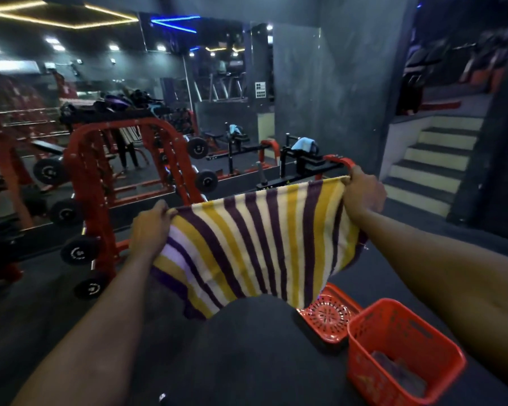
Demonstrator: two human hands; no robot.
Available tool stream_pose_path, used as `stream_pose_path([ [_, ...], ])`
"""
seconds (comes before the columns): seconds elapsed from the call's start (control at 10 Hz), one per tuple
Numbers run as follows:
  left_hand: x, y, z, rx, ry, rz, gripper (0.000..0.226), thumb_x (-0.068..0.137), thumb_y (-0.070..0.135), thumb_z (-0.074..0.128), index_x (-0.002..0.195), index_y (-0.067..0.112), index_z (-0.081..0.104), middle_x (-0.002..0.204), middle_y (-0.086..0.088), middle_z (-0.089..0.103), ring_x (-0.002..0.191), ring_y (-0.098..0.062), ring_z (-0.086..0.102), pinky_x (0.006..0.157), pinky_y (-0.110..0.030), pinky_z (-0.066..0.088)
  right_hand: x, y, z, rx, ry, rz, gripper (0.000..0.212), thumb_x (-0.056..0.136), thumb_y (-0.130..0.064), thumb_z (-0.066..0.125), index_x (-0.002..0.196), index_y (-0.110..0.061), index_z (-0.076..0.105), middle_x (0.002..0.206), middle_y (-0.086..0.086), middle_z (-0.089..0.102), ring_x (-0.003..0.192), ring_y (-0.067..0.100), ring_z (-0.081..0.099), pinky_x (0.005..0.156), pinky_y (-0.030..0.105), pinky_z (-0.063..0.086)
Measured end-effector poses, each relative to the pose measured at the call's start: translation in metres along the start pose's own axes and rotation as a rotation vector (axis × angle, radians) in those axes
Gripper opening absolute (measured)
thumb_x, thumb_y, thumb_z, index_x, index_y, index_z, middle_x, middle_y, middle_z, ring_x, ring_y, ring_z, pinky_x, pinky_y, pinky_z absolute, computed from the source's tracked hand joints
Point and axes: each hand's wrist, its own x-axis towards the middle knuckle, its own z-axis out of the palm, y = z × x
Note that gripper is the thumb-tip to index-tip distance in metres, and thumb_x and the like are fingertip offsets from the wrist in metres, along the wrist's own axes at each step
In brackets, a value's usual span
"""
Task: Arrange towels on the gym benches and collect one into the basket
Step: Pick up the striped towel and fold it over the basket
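A red dumbbell rack [100, 171] stands at the left before a mirror wall, and stairs [434, 159] rise at the right. Beyond the hands is a black bench [305, 165] with a blue towel [304, 143] already draped on its top.

The striped towel [255, 247] hangs in mid-air, stretched wide between both hands, and its lower edge falls behind a dark shape I cannot identify. The red basket [361, 361] sits on the floor at lower right with dark cloth inside, and a red perforated lid [329, 315] lies just beside it.

The left hand [150, 227] pinches one top corner with fingers curled on the cloth, and the right hand [364, 194] grips the other the same way.

This looks like the spreading step, with the towel opened out for laying. The next move probably calls for carrying it to a bench, keeping the top edge taut and level, then lowering it flat.
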Motion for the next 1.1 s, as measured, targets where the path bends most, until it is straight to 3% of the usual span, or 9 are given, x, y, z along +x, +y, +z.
stream_pose_path([
  [0.1, 0.015, 0.010, -0.003, 0.075, 0.032, -0.052, 0.031, 0.099, 0.043, 0.043, 0.099, 0.012, 0.046, 0.088, -0.027, 0.066, 0.084, -0.047, 0.063, 0.066, -0.045, 0.046, 0.003, 0.003, -0.016, -0.076, -0.064, 0.049, 0.031, 0.092, -0.039, 0.060, 0.099, -0.009, 0.065, 0.089, 0.018, 0.069, 0.086, 0.039, 0.066, 0.073, 0.041, 0.051],
  [0.2, 0.024, 0.027, 0.002, 0.158, -0.198, -0.317, 0.041, 0.099, 0.039, 0.048, 0.116, 0.003, 0.056, 0.117, -0.028, 0.063, 0.110, -0.045, 0.059, 0.086, -0.047, 0.048, 0.006, 0.005, 0.000, -0.128, -0.410, 0.290, 0.053, 0.071, -0.049, 0.079, 0.102, -0.007, 0.066, 0.095, 0.013, 0.067, 0.087, 0.030, 0.065, 0.076, 0.039, 0.056],
  [0.3, 0.023, 0.056, 0.005, 0.167, -0.481, -0.330, 0.041, 0.094, 0.031, 0.060, 0.118, -0.002, 0.063, 0.124, -0.022, 0.063, 0.117, -0.035, 0.059, 0.092, -0.036, 0.048, -0.014, -0.015, 0.007, 0.221, -0.739, 0.405, 0.039, 0.075, -0.023, 0.075, 0.108, -0.007, 0.062, 0.106, 0.011, 0.061, 0.086, 0.023, 0.061, 0.071, 0.031, 0.056],
  [0.4, 0.021, 0.085, 0.021, 0.011, -0.614, -0.291, 0.037, 0.083, 0.027, 0.073, 0.108, 0.001, 0.068, 0.114, -0.016, 0.069, 0.104, -0.029, 0.065, 0.087, -0.034, 0.051, -0.051, -0.052, 0.019, 0.416, -0.829, 0.445, 0.024, 0.090, -0.013, 0.067, 0.106, -0.003, 0.054, 0.094, 0.012, 0.064, 0.063, 0.017, 0.061, 0.038, 0.023, 0.048],
  [0.6, -0.011, 0.146, 0.022, -0.322, -0.673, -0.333, 0.020, 0.091, 0.004, 0.057, 0.111, 0.004, 0.063, 0.106, -0.016, 0.069, 0.061, -0.019, 0.059, 0.031, -0.018, 0.042, -0.092, -0.099, 0.031, 0.699, -0.915, 0.135, 0.016, 0.086, 0.003, 0.065, 0.100, -0.004, 0.060, 0.083, 0.007, 0.061, 0.066, 0.014, 0.060, 0.054, 0.022, 0.053],
  [0.7, -0.006, 0.149, 0.026, -0.392, -0.721, -0.306, 0.013, 0.093, 0.001, 0.052, 0.082, 0.008, 0.053, 0.086, -0.012, 0.066, 0.075, -0.023, 0.071, 0.031, -0.018, 0.044, -0.097, -0.112, 0.021, 0.825, -1.036, 0.050, 0.033, 0.086, 0.009, 0.061, 0.118, 0.002, 0.055, 0.093, 0.015, 0.064, 0.077, 0.022, 0.066, 0.064, 0.029, 0.061],
  [0.8, -0.011, 0.153, 0.017, -0.478, -0.795, -0.359, 0.021, 0.093, -0.008, 0.046, 0.074, 0.001, 0.051, 0.059, -0.012, 0.067, 0.050, -0.024, 0.070, 0.034, -0.027, 0.052, -0.097, -0.118, 0.013, 0.798, -1.123, -0.046, 0.041, 0.086, 0.004, 0.063, 0.125, -0.005, 0.054, 0.104, 0.014, 0.066, 0.092, 0.025, 0.067, 0.080, 0.035, 0.059],
  [0.9, -0.006, 0.144, 0.017, -0.448, -0.705, -0.381, 0.004, 0.090, 0.001, 0.053, 0.089, 0.004, 0.054, 0.083, -0.013, 0.065, 0.075, -0.022, 0.070, 0.036, -0.023, 0.049, -0.095, -0.119, 0.012, 0.727, -1.060, -0.137, 0.034, 0.084, 0.005, 0.063, 0.116, -0.005, 0.061, 0.104, 0.016, 0.069, 0.095, 0.030, 0.069, 0.084, 0.040, 0.059],
  [1.1, 0.013, 0.120, 0.024, -0.615, -0.590, -0.513, 0.035, 0.081, -0.016, 0.040, 0.111, -0.005, 0.055, 0.098, -0.028, 0.066, 0.056, -0.036, 0.071, 0.055, -0.046, 0.060, -0.091, -0.119, 0.013, 0.739, -0.986, -0.214, 0.019, 0.085, 0.001, 0.061, 0.096, -0.009, 0.072, 0.095, 0.014, 0.074, 0.092, 0.030, 0.072, 0.085, 0.044, 0.059],
])
